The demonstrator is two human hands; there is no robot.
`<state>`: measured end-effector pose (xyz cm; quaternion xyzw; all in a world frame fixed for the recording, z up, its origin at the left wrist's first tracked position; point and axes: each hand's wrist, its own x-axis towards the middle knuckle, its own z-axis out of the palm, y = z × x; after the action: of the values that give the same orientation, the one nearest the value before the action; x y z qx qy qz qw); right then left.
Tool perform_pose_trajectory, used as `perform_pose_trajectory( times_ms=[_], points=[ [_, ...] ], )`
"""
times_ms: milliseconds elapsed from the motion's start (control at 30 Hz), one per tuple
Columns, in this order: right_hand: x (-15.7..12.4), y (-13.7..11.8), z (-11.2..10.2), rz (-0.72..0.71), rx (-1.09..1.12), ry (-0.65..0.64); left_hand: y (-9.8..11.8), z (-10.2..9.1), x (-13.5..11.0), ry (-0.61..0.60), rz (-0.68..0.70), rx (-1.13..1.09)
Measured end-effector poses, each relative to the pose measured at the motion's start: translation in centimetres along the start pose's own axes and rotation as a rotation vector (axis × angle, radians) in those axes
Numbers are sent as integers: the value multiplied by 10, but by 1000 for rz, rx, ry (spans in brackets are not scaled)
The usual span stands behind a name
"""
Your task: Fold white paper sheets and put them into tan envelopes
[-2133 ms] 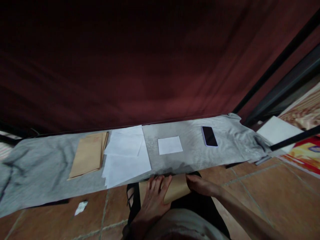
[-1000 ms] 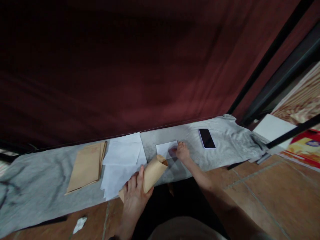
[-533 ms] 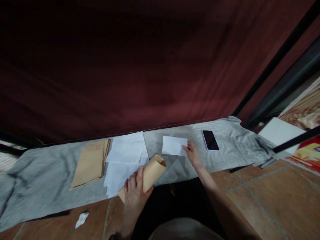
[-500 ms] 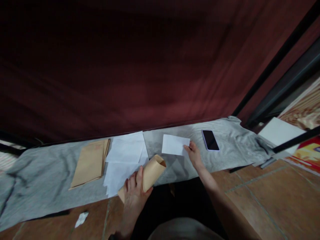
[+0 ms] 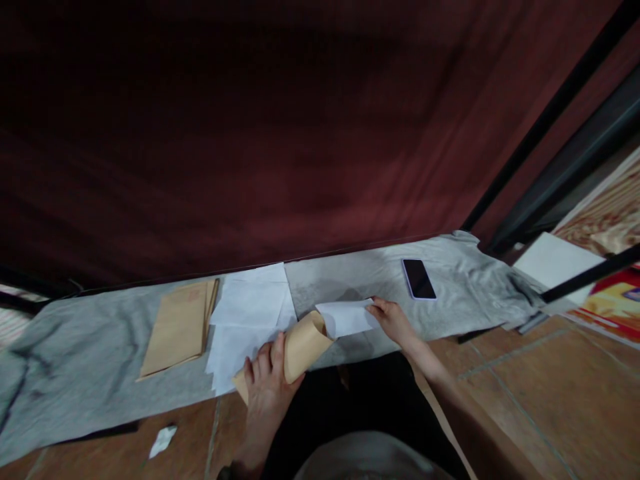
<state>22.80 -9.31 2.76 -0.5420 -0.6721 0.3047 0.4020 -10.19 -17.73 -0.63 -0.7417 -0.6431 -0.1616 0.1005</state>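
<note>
My left hand [image 5: 270, 377] is wrapped round a brown paper envelope [image 5: 304, 347], which bulges so that its mouth gapes toward the right. Between the fingers and thumb of my right hand [image 5: 393, 320] is the right end of a folded white sheet of paper [image 5: 349, 318]. The sheet's left end lies at the envelope's mouth; whether it reaches inside is hard to tell. Just beyond my left hand, a spread of white paper sheets [image 5: 253, 303] lies on the grey cloth. Farther left is a stack of brown envelopes [image 5: 176, 323].
A phone [image 5: 419, 279] with a lilac edge lies right of my right hand on the grey cloth [image 5: 460, 280]. A dark red panel [image 5: 320, 167] rises behind. A crumpled white scrap [image 5: 163, 441] is on the tiled floor [image 5: 520, 387]. Black bars [image 5: 550, 127] stand at the right.
My right hand has brought the white sheet down and left to the envelope's mouth, and the sheet now bows slightly. My left hand and the envelope have barely moved.
</note>
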Motion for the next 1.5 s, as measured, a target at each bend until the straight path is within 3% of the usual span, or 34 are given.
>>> perform_pose_trajectory(
  times_ms=[167,367,667,800,1067,1200,1367,1500],
  points=[
    [5,-3,-5,-19,-1,-49,-1,-3,5,13,27,16],
    [5,-9,-2,0,86,173,0,-2,8,-22,-23,-16],
    [6,-6,-9,-3,13,-91,5,-7,11,-5,7,8],
    [9,-3,-10,25,-27,-103,6,-6,11,3,75,14],
    [-12,-31,43,29,48,-6,31,-11,18,-9,130,-73],
    [-19,-39,65,28,-45,137,41,-9,18,-42,129,-124],
    [-20,-31,75,139,100,-44,45,-4,14,-71,136,-157],
    [-23,-26,73,172,113,-73,44,-2,11,-68,163,-163]
  ],
)
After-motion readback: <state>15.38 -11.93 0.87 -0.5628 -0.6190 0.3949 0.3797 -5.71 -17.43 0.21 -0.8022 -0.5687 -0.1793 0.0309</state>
